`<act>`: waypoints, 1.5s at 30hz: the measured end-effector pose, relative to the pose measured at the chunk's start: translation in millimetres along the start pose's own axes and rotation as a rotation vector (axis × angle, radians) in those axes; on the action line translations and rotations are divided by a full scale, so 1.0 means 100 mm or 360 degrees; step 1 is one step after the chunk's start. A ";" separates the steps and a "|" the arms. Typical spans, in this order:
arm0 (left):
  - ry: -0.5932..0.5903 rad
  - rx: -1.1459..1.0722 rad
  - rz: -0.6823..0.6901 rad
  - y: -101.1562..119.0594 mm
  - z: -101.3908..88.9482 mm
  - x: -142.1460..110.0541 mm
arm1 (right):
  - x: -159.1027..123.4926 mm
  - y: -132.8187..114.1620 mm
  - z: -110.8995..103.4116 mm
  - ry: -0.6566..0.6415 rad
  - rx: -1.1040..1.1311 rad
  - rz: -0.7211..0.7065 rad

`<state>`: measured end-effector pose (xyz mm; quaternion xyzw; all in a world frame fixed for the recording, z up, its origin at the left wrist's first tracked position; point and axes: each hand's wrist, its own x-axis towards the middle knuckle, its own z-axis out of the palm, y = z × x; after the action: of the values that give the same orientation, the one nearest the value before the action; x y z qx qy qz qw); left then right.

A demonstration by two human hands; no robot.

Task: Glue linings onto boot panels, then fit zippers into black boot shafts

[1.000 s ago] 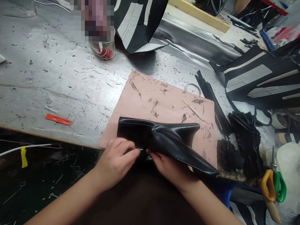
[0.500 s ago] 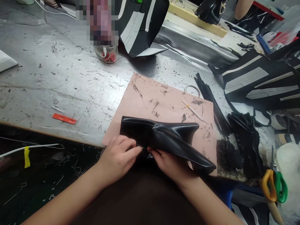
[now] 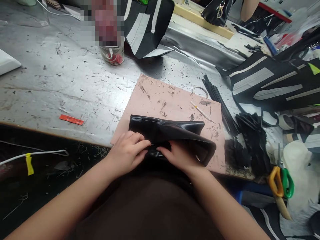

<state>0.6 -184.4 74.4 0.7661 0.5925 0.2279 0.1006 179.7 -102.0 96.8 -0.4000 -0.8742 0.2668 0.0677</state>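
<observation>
A folded black leather piece [image 3: 175, 131] with a glossy surface and a seam across it lies over the near part of a pinkish mat [image 3: 160, 93]. My left hand [image 3: 130, 148] is closed, thumb and forefinger pinching the near edge of the leather. To its right, my right hand [image 3: 177, 153] reaches under the raised flap, its thumb pressed on the same near edge; its other fingers are mostly hidden by the leather. A thin white stick with a yellow band [image 3: 201, 111] and a ring of tape [image 3: 200, 91] lie on the mat beyond.
On the metal-topped table [image 3: 62, 76] are an orange-red strip [image 3: 71, 119] and a clear cup [image 3: 112, 55]. Black strips [image 3: 220, 105] and scraps lie right of the mat, with scissors [image 3: 281, 181] nearby. Black panels with white bands [image 3: 270, 80] stand behind. Another person's arm [image 3: 248, 9] shows at top right.
My right hand has shifted slightly up and further under the leather, whose right flap is now lifted and more open. The left hand keeps its pinch. The whole view has shifted a little.
</observation>
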 end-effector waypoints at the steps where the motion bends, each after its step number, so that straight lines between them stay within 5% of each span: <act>1: -0.0004 0.0000 -0.0004 0.00 0.00 0.00 | 0.00 0.00 0.00 0.0001 0.0008 0.0007; 16: 0.0196 0.0256 0.0115 0.04 0.05 -0.03 | -0.01 -0.01 0.03 0.0057 -0.0067 -0.0010; 23: 0.0264 0.0730 0.0190 0.18 0.07 -0.25 | -0.08 0.01 0.09 0.0262 -0.0230 -0.0180; 31: 0.0279 0.0665 0.0198 0.22 0.11 -0.45 | -0.12 -0.04 0.10 0.0299 -0.0349 -0.0062; 45: 0.0319 0.0678 0.0196 0.36 0.04 -0.12 | -0.09 -0.05 0.09 0.0233 -0.0361 -0.0158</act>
<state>30.9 -205.3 83.2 0.7782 0.5865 0.1783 -0.1366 179.8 -115.2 92.6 -0.3798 -0.9102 0.1327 0.0988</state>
